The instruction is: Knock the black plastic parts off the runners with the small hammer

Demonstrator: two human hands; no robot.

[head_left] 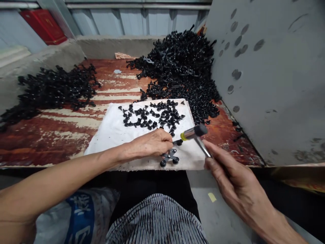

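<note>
on my feed the black moulded plastic runner (169, 156) lies near the front edge of a white cloth pad (106, 142), a branching piece with round mushroom-headed studs at its ends. the left hand (149, 144) lies over its upper end, fingers curled down, and i cannot tell whether it grips the piece or only pins it flat. the right hand (235, 179) is closed around the steel handle of a small mallet (194, 133), whose black head with a yellow collar hangs above the pad, just beside the runner's upper end and not touching it. loose black studs (149, 117) lie scattered across the far half of the pad. beyond it, a large heap of black moulded parts (177, 67) piles against a dented grey steel panel (256, 84), and a second heap (53, 89) lies to the left on the rust-streaked steel table (63, 142). a concrete wall (119, 45) runs behind the table. below its front edge i can see the person's striped lap (154, 220) and a woven sack with blue print (81, 217).
</note>
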